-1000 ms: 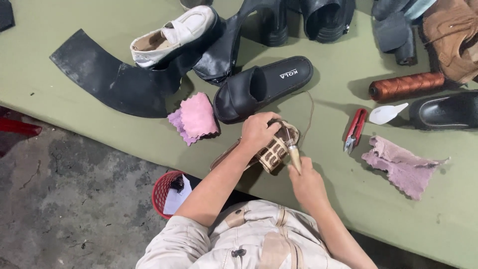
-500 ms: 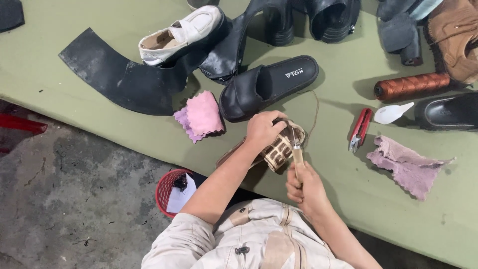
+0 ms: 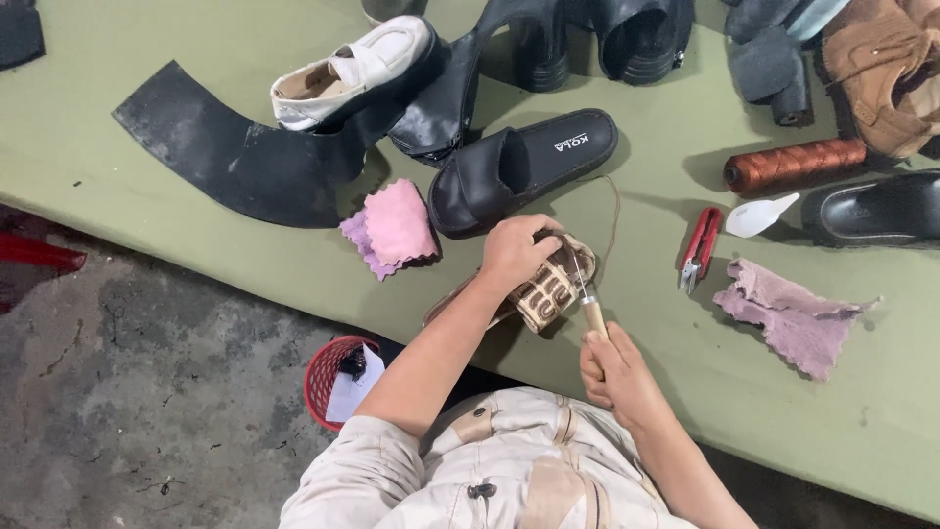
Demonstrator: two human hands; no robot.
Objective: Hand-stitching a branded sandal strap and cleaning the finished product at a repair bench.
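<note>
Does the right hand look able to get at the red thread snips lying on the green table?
Probably yes, once freed: the right hand grips a wooden-handled awl, but bare green table lies between it and the red thread snips.

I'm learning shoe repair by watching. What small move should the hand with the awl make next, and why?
Probably push the awl further into the patterned sandal: the right hand has its tip at the strap, the left hand steadies the sandal, and thread trails from it.
</note>
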